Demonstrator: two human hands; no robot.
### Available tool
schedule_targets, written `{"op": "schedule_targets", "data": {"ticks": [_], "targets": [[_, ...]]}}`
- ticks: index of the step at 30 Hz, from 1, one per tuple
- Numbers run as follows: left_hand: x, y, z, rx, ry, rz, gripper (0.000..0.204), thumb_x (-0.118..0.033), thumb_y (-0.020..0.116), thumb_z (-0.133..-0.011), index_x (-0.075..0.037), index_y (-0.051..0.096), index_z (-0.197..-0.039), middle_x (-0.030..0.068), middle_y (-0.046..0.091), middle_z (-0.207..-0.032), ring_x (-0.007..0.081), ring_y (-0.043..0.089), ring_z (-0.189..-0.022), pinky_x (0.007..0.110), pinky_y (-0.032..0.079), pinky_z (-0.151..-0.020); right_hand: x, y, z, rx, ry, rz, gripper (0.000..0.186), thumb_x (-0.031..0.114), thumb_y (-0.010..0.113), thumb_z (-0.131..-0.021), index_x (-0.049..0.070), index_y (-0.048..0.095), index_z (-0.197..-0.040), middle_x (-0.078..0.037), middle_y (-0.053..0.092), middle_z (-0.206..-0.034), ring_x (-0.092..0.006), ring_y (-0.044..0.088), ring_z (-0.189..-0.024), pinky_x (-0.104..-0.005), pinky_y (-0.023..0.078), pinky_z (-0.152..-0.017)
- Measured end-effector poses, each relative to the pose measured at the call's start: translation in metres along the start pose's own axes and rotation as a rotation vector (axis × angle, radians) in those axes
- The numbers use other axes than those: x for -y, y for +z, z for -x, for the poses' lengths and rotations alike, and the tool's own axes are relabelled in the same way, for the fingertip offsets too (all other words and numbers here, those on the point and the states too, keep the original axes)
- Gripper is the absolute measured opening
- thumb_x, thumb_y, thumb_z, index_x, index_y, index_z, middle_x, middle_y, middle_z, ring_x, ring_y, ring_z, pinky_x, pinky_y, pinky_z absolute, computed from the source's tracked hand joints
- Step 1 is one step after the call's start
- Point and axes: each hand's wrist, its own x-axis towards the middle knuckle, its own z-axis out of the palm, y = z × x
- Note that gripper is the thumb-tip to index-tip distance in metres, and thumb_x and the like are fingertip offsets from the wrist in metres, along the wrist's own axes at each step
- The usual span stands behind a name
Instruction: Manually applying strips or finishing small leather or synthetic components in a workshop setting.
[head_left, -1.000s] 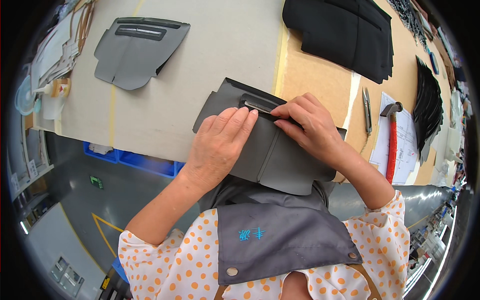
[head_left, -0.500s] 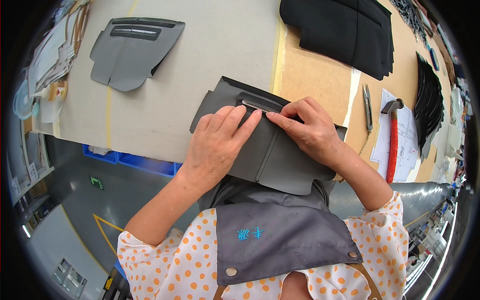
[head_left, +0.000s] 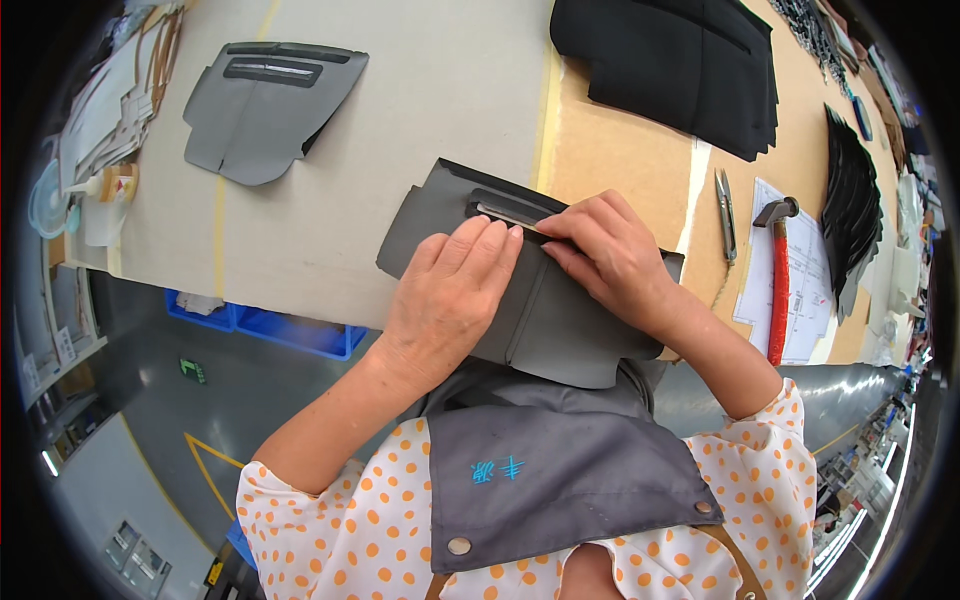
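A grey leather-like panel [head_left: 540,310] lies at the table's front edge and hangs partly over my lap. Near its far edge runs a long slot framed in black, with a pale strip [head_left: 510,216] showing inside. My left hand [head_left: 452,290] rests on the panel, fingers stretched out side by side, their tips on the near rim of the slot. At the slot's right end my right hand [head_left: 615,262] is closed, thumb and forefinger pinching the black rim while the other fingers curl. Whatever is under the fingertips is hidden.
A similar grey panel [head_left: 275,110] lies at the far left. Black panels are stacked [head_left: 670,75] at the far right. Thread snips [head_left: 726,215], a red-handled hammer [head_left: 780,280] on a printed sheet [head_left: 805,300] and fanned black pieces [head_left: 852,210] lie on the right. A glue bottle [head_left: 115,183] stands left.
My left fingers have drawn together along the slot's rim. My right thumb has tucked lower, under the forefinger. The panel has barely shifted.
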Motion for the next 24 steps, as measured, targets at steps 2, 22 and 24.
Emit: {"op": "schedule_targets", "data": {"ticks": [2, 22, 24], "targets": [[-0.001, 0.002, 0.001, 0.011, -0.007, 0.01, 0.048, -0.009, 0.063, -0.088, 0.0, 0.063, -0.135, 0.0077, 0.06, -0.127, 0.0227, 0.058, -0.123, 0.035, 0.047, -0.098, 0.002, -0.004, -0.001, 0.012, 0.115, -0.083, 0.026, 0.006, 0.074, -0.084, 0.006, 0.071, -0.109, -0.007, 0.065, -0.095, -0.0268, 0.06, -0.09, -0.0374, 0.051, -0.078], [0.0, -0.002, 0.0, 0.066, -0.042, 0.135, 0.052, -0.007, 0.061, -0.088, -0.011, 0.063, -0.14, 0.0083, 0.057, -0.129, 0.025, 0.058, -0.123, 0.038, 0.047, -0.098, -0.006, 0.0, 0.021, -0.062, -0.075, 0.046, 0.043, 0.0, 0.073, -0.075, 0.007, 0.073, -0.117, -0.006, 0.064, -0.099, -0.0227, 0.059, -0.083, -0.0347, 0.054, -0.07], [0.001, -0.001, 0.001, 0.064, -0.022, 0.102, 0.052, -0.008, 0.061, -0.088, -0.01, 0.063, -0.14, 0.0086, 0.057, -0.129, 0.0249, 0.057, -0.123, 0.037, 0.047, -0.098, -0.006, 0.0, 0.021, -0.057, -0.094, 0.074, 0.043, 0.001, 0.072, -0.075, 0.007, 0.073, -0.118, -0.006, 0.064, -0.1, -0.0228, 0.059, -0.083, -0.0346, 0.054, -0.07]]}}
